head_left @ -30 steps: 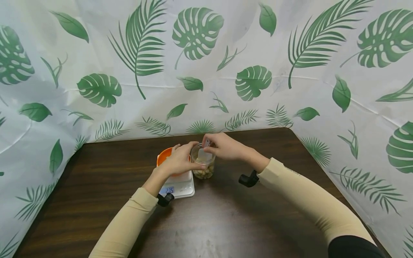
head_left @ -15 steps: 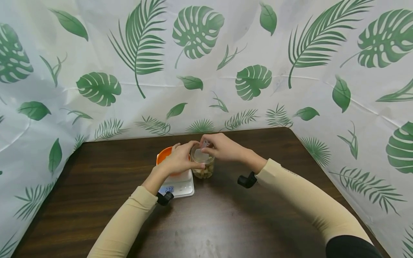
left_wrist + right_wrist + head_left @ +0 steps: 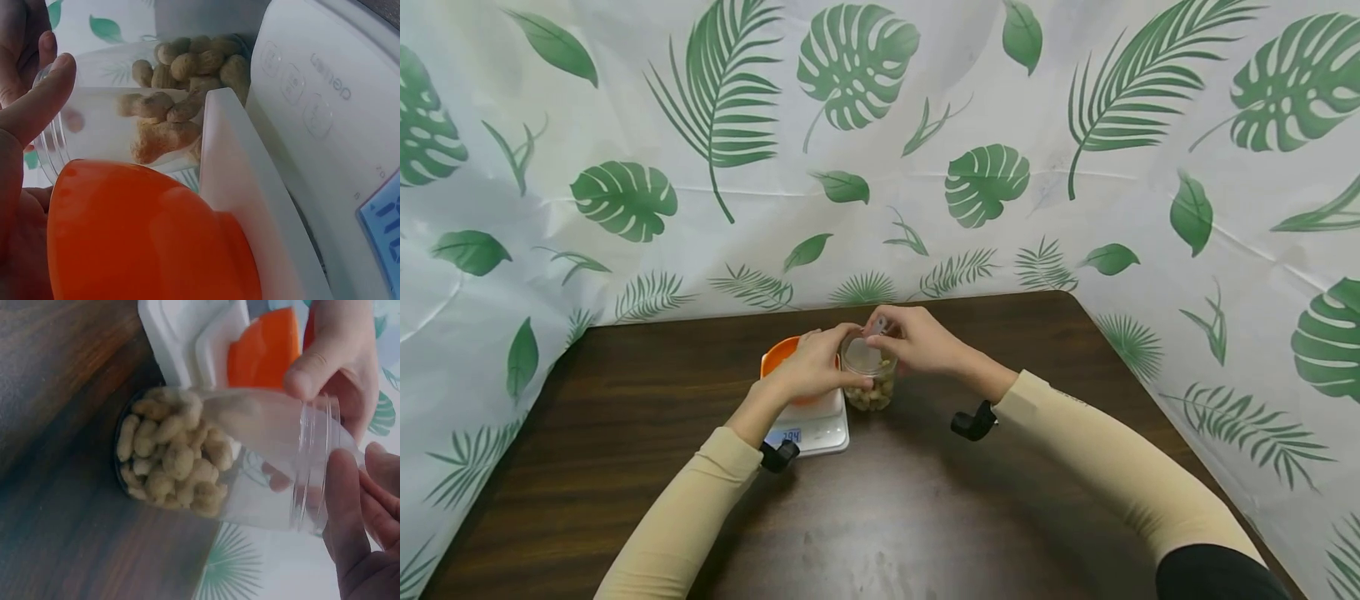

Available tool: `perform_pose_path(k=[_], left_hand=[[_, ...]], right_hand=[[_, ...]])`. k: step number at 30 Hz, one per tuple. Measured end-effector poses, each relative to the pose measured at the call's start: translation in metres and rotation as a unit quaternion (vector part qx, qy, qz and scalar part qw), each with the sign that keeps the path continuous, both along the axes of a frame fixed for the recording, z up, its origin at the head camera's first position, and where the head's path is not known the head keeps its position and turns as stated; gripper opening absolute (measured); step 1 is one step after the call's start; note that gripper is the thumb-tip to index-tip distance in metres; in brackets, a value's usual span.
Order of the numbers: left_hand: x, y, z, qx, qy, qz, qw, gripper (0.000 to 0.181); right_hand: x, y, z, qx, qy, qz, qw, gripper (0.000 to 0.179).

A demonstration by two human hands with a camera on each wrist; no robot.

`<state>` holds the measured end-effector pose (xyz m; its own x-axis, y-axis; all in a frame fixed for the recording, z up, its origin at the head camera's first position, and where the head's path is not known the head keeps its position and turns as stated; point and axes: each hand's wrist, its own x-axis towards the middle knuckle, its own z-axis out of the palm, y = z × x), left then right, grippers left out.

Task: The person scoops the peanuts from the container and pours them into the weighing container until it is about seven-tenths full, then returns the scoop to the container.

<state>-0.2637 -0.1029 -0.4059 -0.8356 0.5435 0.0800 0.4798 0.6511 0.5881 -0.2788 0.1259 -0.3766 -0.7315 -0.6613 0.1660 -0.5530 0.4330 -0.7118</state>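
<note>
A clear jar (image 3: 269, 494), partly filled with unshelled peanuts (image 3: 178, 462), stands on the table beside the scale. My left hand (image 3: 808, 367) grips it near the rim, its thumb on the near side, reaching over the orange bowl (image 3: 144, 231). In the head view my right hand (image 3: 921, 340) pinches the handle of a translucent scoop (image 3: 862, 357), whose blade is down inside the jar. Through the jar wall in the right wrist view, the blade slants toward the peanuts. Whether any peanut lies on it is hard to tell.
A white kitchen scale (image 3: 823, 435) carries the orange bowl, just left of the jar; its lit display (image 3: 784, 436) shows digits. The dark wooden table (image 3: 925, 517) reaches back to a leaf-print curtain (image 3: 910, 125).
The scoop has shifted slightly left inside the jar, and my right hand with it. My left hand keeps its hold. The digits on the scale's display have changed.
</note>
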Motion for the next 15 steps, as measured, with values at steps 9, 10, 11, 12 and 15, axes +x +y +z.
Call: perform_pose_path(k=[9,10,11,12,15], left_hand=[[-0.001,0.001,0.001,-0.011,0.001,0.004,0.9999,0.084],[-0.002,0.001,0.001,-0.012,0.002,0.004,0.9999,0.085],[-0.002,0.002,0.001,-0.012,0.003,0.004,0.9999,0.085],[-0.002,0.002,0.001,-0.013,0.004,0.005,0.9999,0.086],[-0.002,0.002,0.000,-0.013,0.002,0.006,0.9999,0.086]], right_hand=[[0.001,0.007,0.002,-0.039,-0.044,-0.053,0.9969,0.014],[0.001,0.008,0.002,-0.048,-0.047,-0.060,0.9959,0.014],[0.001,0.009,0.001,-0.057,-0.049,-0.066,0.9950,0.015],[0.001,0.010,0.001,-0.064,-0.049,-0.072,0.9942,0.015],[0.002,0.013,-0.002,-0.092,-0.057,-0.082,0.9907,0.018]])
